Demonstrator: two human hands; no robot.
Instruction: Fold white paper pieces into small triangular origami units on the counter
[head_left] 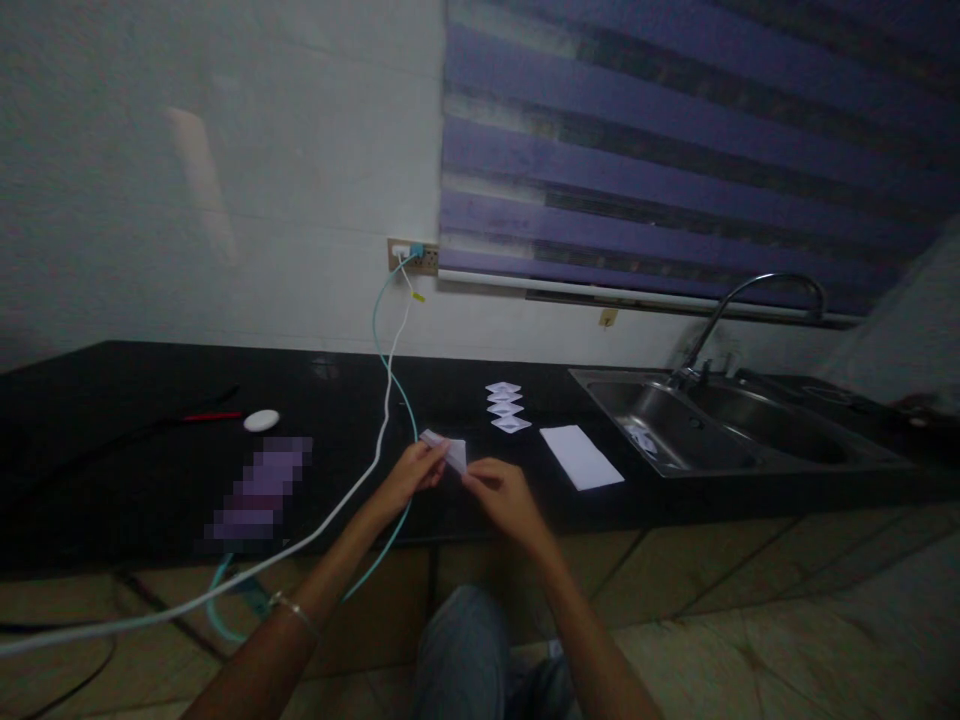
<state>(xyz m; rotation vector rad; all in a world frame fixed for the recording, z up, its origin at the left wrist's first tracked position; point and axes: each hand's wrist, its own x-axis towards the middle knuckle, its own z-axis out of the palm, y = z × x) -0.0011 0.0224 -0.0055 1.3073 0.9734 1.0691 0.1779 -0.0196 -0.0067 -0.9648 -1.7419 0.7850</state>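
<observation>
Both hands hold one small folded piece of white paper (448,450) just above the front edge of the black countertop (135,470). My left hand (412,472) pinches its left side. My right hand (501,490) pinches its lower right corner. Beyond the hands, several small folded white paper shapes (508,406) lie in a row on the counter. A flat white sheet of paper (581,456) lies to the right of them.
A steel sink (720,425) with a curved tap (757,300) sits at the right. A white cable (379,440) and a teal cable (390,350) run from a wall socket (412,256) across the counter. A white oval object (261,420) and a red pen (211,416) lie at the left.
</observation>
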